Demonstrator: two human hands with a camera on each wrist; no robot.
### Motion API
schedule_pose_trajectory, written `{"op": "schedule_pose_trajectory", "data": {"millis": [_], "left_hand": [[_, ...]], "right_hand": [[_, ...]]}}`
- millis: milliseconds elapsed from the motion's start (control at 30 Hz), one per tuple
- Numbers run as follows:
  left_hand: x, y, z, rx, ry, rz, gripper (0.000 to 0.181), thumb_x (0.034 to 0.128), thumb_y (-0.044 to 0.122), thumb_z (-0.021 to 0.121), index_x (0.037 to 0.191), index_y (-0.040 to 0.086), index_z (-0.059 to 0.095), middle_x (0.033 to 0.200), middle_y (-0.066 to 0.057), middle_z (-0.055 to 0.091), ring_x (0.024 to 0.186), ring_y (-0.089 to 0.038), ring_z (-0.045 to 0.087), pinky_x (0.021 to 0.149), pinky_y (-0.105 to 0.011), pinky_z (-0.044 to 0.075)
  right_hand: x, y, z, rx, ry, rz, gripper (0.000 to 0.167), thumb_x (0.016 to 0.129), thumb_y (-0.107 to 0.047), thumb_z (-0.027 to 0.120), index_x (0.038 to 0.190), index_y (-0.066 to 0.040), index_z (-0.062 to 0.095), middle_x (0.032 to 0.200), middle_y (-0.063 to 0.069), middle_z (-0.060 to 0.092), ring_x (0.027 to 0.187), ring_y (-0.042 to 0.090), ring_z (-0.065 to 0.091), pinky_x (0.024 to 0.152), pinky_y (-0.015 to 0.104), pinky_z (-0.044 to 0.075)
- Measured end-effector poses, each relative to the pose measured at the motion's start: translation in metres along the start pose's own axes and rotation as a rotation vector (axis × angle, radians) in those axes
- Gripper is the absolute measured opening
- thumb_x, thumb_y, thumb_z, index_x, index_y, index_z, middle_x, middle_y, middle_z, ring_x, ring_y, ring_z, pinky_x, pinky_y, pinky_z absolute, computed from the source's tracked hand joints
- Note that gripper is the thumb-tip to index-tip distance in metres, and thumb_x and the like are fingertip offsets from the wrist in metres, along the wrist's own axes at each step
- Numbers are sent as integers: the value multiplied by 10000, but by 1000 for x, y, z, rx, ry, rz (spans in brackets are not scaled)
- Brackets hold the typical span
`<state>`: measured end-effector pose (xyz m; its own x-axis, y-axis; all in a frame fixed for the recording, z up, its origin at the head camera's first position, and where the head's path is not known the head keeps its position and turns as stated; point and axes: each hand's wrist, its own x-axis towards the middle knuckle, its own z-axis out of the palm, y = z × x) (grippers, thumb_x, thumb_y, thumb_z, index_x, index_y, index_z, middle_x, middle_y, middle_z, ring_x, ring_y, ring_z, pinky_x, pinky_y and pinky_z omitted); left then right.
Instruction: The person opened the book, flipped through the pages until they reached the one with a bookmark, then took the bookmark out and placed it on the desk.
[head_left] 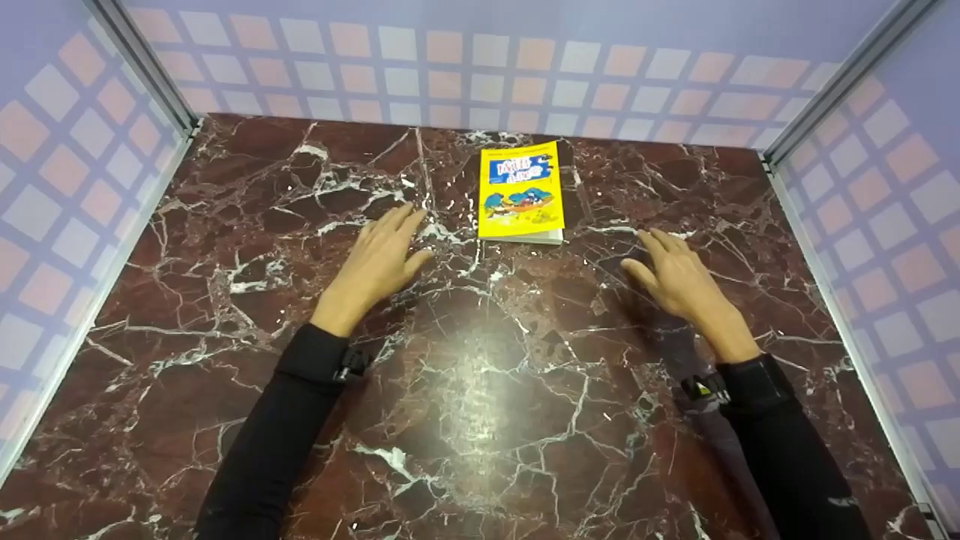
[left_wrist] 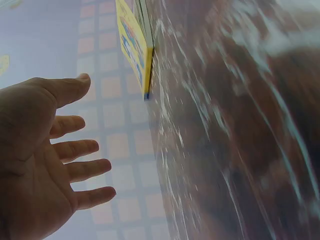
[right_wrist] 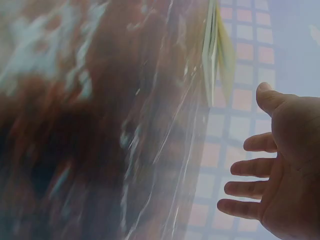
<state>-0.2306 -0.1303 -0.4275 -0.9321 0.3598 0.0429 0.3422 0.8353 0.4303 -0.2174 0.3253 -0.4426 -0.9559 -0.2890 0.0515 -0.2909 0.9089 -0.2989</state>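
A yellow paperback book (head_left: 520, 193) with a blue title patch and cartoon figures lies closed on the marbled table, toward its far side. Its cover stands slightly raised from the pages at the right, as the right wrist view shows on the book (right_wrist: 226, 55). To the left of the book is my left hand (head_left: 379, 255), fingers extended and holding nothing. My right hand (head_left: 675, 277) is to the book's right and a bit nearer me, also with its fingers extended and nothing in it. Neither hand touches the book. The left wrist view shows the book (left_wrist: 135, 42) beyond my left thumb.
The dark red marbled table (head_left: 480, 420) has white veins and a bright reflection. A lilac back wall (head_left: 465, 82) with pink and white squares closes the far edge. Similar panels stand at the left (head_left: 67, 150) and right (head_left: 892, 180), joined by grey metal posts.
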Motion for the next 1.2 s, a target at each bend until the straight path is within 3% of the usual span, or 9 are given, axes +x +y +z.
{"op": "schedule_pose_trajectory", "data": {"millis": [200, 467, 733, 900, 1200], "left_hand": [[12, 21, 7, -11, -4, 56, 692, 1035, 321, 608, 1601, 53, 314, 1679, -178, 207, 1543, -360, 217, 1270, -524, 120], [31, 46, 21, -8, -15, 103, 655, 1043, 331, 596, 1589, 63, 351, 1665, -174, 260, 1533, -355, 250, 1261, -539, 160], [55, 64, 36, 15, -15, 119, 628, 1044, 300, 606, 1585, 79, 377, 1651, -172, 306, 1512, -355, 301, 1244, -549, 227], [72, 69, 44, 15, -14, 133, 591, 1051, 278, 595, 1567, 62, 406, 1642, -166, 331, 1511, -335, 308, 1249, -494, 246], [97, 67, 64, 17, -15, 147, 497, 1045, 172, 593, 1503, 11, 485, 1590, -183, 406, 1497, -332, 333, 1255, -411, 248]], "right_hand": [[13, -18, 4, 0, 4, -21, 720, 1082, -463, 477, 1529, 92, 374, 1555, 362, 348, 1440, 540, 315, 1216, 641, 208], [27, -39, 8, 13, -10, -31, 702, 1079, -457, 489, 1510, 92, 408, 1528, 341, 408, 1424, 509, 366, 1218, 600, 246], [41, -53, 13, 24, 11, -26, 651, 1081, -427, 506, 1483, 83, 460, 1468, 346, 481, 1384, 488, 437, 1191, 578, 320], [55, -63, 15, 77, 30, -7, 633, 1076, -406, 529, 1449, 104, 487, 1391, 362, 540, 1297, 501, 519, 1139, 588, 392], [83, -78, 26, 202, 115, 37, 449, 1046, -242, 612, 1254, 156, 627, 1208, 350, 655, 1146, 484, 625, 1037, 553, 494]]}}
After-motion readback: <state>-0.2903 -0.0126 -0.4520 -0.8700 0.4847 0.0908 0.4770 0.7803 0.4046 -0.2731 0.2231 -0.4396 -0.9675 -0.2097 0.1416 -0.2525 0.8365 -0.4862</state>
